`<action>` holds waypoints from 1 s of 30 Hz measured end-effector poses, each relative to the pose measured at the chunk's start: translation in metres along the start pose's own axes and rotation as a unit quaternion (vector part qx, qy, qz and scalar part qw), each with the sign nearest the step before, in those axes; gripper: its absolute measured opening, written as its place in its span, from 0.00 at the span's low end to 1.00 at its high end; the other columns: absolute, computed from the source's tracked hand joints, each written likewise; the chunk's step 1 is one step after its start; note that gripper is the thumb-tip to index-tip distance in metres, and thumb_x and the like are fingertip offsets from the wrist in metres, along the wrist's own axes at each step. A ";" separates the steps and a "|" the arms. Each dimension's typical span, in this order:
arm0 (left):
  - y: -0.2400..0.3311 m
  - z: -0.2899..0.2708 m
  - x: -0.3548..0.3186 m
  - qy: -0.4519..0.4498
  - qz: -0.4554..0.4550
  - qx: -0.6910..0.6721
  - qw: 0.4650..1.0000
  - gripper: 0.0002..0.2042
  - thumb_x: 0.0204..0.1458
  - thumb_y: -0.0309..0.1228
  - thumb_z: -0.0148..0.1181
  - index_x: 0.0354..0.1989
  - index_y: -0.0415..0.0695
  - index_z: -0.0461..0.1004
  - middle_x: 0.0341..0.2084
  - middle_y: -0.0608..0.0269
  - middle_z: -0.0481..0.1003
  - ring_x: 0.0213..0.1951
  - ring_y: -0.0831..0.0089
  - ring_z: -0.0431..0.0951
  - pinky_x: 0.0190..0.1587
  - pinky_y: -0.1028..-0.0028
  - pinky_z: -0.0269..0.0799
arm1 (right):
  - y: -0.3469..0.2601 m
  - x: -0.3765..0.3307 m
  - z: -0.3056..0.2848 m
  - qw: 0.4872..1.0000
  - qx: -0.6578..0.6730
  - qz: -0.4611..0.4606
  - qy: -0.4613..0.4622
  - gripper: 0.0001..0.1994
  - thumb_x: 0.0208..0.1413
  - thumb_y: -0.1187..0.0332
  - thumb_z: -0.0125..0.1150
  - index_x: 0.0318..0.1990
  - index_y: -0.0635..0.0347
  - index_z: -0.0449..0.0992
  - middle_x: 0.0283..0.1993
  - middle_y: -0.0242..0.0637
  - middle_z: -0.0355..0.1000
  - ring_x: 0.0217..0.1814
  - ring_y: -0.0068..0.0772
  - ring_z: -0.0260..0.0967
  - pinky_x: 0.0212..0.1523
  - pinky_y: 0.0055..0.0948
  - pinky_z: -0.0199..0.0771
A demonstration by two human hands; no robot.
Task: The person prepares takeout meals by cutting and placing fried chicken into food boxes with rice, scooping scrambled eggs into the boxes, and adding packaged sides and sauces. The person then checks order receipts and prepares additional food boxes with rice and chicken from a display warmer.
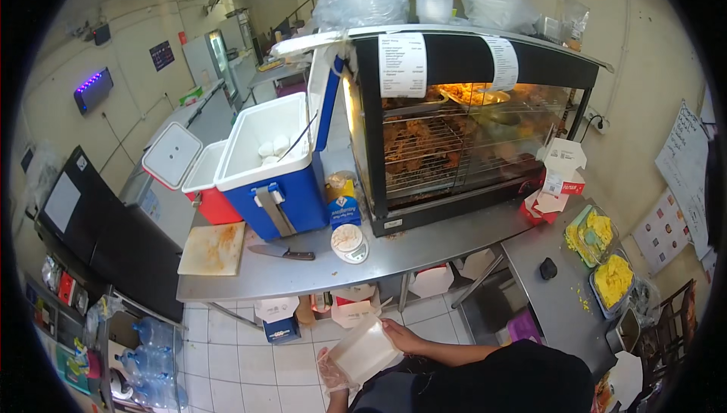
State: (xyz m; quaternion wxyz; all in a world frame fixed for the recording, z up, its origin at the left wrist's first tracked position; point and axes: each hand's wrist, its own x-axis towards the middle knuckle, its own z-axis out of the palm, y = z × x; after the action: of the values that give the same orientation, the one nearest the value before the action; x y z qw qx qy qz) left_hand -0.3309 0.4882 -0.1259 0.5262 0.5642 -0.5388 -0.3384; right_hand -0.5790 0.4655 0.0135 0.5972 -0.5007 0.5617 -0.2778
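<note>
A shallow white rectangular takeaway container is held tilted in front of my body, above the tiled floor; nothing shows inside it. My right hand grips its upper right edge. At its lower left side, my left hand, in a clear plastic glove, is closed on the edge. Beyond the hands, on the steel counter, lie a dark-handled knife and a stained white cutting board. A small white kitchen scale with a round item on top stands to the knife's right.
A lit glass warming cabinet with browned food on racks fills the counter's back. Left of it stand an open blue cooler and a red one. Containers of yellow rice sit on the right-hand table. Large water bottles stand at lower left.
</note>
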 end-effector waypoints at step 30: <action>-0.012 0.163 0.053 -0.073 -0.088 0.109 0.987 0.27 0.57 0.48 0.36 0.59 0.41 0.55 0.54 0.54 0.62 0.54 0.63 0.64 0.53 0.67 0.63 | 0.258 -0.020 -0.152 0.967 -0.078 0.170 0.174 0.19 0.53 0.65 0.55 0.50 0.66 0.67 0.41 0.46 0.71 0.43 0.37 0.70 0.45 0.34 0.70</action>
State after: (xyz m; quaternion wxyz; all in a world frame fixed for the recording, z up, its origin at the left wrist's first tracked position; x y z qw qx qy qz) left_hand -0.4728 0.3981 -0.1634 0.3885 0.6374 -0.5578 -0.3628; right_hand -0.7870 0.5286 -0.1939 0.4877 -0.3866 0.7540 -0.2101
